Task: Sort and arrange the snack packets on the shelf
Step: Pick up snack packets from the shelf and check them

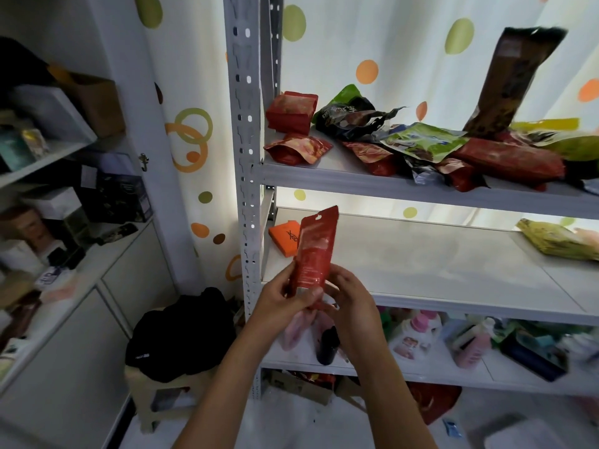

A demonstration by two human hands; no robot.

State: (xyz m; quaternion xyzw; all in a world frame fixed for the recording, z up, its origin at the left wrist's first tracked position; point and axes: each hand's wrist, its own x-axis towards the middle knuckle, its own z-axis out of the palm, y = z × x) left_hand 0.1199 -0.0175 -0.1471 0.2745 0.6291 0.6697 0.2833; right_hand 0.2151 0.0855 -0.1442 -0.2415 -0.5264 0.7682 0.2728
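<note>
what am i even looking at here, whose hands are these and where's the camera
There is no machine here. One camera worn on a person's head looks forward and down at their own two bare hands. The left hand and right hand together hold a tall red packet upright by its lower end, in front of a white metal shelf unit. On the upper board lies a jumbled pile of snack packets, red, green and dark. The middle board carries an orange box and a yellow-green packet.
</note>
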